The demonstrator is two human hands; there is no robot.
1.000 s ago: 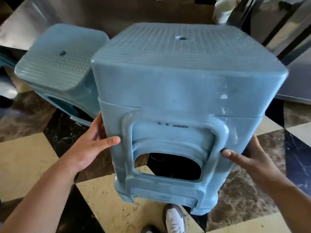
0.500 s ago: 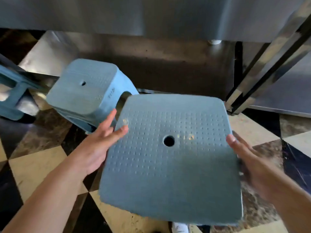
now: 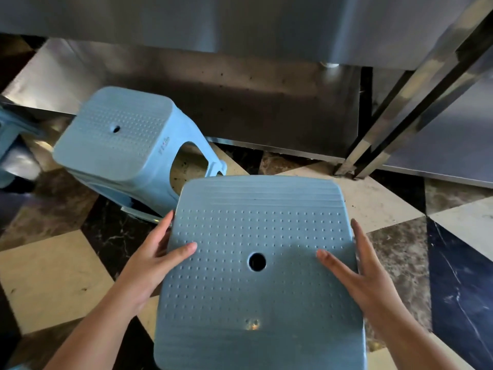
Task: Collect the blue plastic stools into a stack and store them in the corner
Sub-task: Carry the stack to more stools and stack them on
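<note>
A blue stool (image 3: pixel 256 276) is seen from directly above in the head view, its dotted seat with a round centre hole (image 3: pixel 257 261) filling the lower middle of the frame. It is gripped at both side edges. The left hand (image 3: pixel 149 263) is placed at the seat's left edge: the thumb is laid on top of the seat and the fingers are wrapped down over the edge, so the grip is closed on the stool. The right hand (image 3: pixel 365 279) is set against the right edge in the same way, with the thumb on the seat top and the fingers extended along and over the side; its grip is likewise pressed on the stool. Whether the stool's legs touch the floor (image 3: pixel 53 276) cannot be told, since they are hidden under the seat.

A second stool (image 3: pixel 120 140) is seen just beyond and to the left, near the first but apart from it. Its seat is tilted toward the camera, and layered rims are visible beneath it, as of several stools nested together. A part of another blue item (image 3: pixel 10 145) is cut off at the left edge of the frame.

The floor is tiled in cream and dark marble. A steel cabinet (image 3: pixel 240 22) is seen along the back, and steel posts (image 3: pixel 400 116) are seen at the right.
</note>
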